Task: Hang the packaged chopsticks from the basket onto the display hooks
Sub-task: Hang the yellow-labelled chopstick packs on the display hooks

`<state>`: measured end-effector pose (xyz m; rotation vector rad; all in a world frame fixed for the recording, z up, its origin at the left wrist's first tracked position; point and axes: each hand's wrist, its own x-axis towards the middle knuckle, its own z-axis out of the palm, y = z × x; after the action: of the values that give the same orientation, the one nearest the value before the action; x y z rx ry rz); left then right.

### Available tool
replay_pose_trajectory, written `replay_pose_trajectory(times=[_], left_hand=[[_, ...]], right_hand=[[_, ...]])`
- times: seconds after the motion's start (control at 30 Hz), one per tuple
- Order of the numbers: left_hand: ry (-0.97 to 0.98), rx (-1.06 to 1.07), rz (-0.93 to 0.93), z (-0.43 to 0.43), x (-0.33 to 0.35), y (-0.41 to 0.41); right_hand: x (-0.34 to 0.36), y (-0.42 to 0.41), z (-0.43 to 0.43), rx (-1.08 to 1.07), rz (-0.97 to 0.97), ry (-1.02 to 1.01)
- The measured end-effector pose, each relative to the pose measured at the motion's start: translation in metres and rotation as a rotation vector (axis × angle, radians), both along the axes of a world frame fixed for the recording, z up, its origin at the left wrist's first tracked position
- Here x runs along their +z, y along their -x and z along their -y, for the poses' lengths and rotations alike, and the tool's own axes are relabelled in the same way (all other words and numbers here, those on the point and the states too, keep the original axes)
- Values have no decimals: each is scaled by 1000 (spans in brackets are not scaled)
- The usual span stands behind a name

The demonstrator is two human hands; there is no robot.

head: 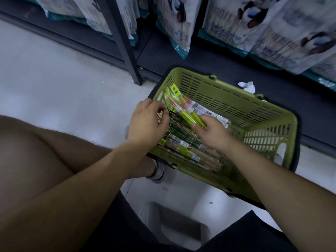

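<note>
A green plastic basket [254, 113] sits on the floor in front of me, with several packs of chopsticks [189, 150] lying in its bottom. My right hand [212, 131] grips the lower end of a small bundle of chopstick packs [181, 108] with yellow-green and pink parts, lifted at the basket's left end. My left hand [147, 120] is at the basket's left rim, its curled fingers at the bundle's edge; whether they pinch a pack is hidden. No display hooks are in view.
A dark metal shelf upright [125, 44] stands behind the basket. Bagged goods with penguin pictures [272, 28] hang above the low dark shelf base. A crumpled white paper [247, 86] lies on that base. My bare knee [36, 153] is at the left, over grey floor.
</note>
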<state>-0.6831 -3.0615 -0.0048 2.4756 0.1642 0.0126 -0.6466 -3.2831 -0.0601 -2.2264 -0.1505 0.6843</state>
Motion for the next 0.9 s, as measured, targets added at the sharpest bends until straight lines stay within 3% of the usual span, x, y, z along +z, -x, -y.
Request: replay_pose_trajectory(times=[0.07,0.1,0.2,0.3,0.43,0.5,0.67,0.9], left_hand=[[47,-39,-79,10,5,-2],[176,11,-168,16,7,-4],[812,327,-410,28,8,-3],[1051,520,-383,26,9,-3],[1143,593,-302,7,15,-10],[1097,600,-266,-8,18,-13],[901,530,-275,-26,12,-10],[832,442,-289,-25,2,-7]], right_hand=[[23,0,-19,-36,45,-106],[33,2,-30,-49,55,-176],[49,16,-57,-15,68,-299],[46,28,-68,19,-61,-361],[17,29,-54,-57,-226,-270],[-8,31,-37,-69,-235,-153],[-65,44,-8,250,-368,289],[-77,45,-21,404,-401,394]])
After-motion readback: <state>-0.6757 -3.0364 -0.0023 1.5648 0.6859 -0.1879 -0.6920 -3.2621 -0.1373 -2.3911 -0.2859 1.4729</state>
